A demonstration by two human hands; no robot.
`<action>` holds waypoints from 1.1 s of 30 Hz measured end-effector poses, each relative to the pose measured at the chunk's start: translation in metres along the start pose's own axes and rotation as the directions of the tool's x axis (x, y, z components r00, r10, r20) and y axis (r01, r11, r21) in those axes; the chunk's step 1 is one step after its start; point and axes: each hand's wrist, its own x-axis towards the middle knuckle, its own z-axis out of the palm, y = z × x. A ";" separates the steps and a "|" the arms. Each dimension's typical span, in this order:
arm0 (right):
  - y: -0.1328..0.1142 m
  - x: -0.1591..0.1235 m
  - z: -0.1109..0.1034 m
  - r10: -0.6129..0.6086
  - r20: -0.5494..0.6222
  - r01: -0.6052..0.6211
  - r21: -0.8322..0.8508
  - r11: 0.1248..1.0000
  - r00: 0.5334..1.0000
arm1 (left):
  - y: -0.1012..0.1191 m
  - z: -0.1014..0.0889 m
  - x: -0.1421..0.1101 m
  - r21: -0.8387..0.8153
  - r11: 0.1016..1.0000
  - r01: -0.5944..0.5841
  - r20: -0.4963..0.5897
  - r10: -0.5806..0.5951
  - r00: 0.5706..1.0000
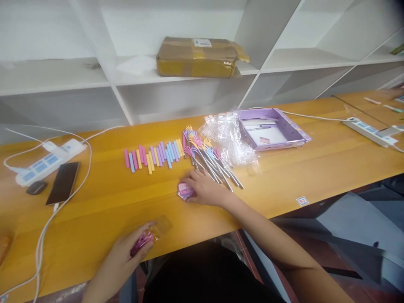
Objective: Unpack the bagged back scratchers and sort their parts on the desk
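My left hand [128,252], near the table's front edge, is closed round a clear plastic packet [160,227] with shiny pink contents, whose kind I cannot make out. My right hand [203,187] rests on the table with its fingers curled over a small stack of pink and purple printed cards [185,190]. Just beyond it lies a pile of back scratchers [210,158] with metal rods and colourful hand-shaped heads. A row of short pink, blue, yellow and purple sticks [154,156] stretches to the left of the pile.
Crumpled clear plastic bags [232,139] lie beside a purple open box [274,143]. At the left are a phone [64,183], a power strip [50,162] and white cables. Another power strip [369,131] is at the right. A taped carton [197,59] sits on the shelf.
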 end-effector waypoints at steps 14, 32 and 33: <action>0.005 -0.013 0.007 -0.087 -0.048 0.089 0.044 0.995 0.995 | 0.027 0.017 -0.004 -0.003 0.998 -0.064 0.059 0.064 0.996; 0.013 -0.038 -0.016 -0.099 -0.269 0.160 0.214 0.964 0.958 | 0.038 0.017 -0.014 0.003 1.000 -0.030 -0.014 0.030 0.999; 0.007 -0.047 -0.018 -0.085 -0.315 0.183 0.298 0.937 0.945 | 0.048 0.016 -0.007 0.035 0.999 -0.028 0.005 0.028 1.000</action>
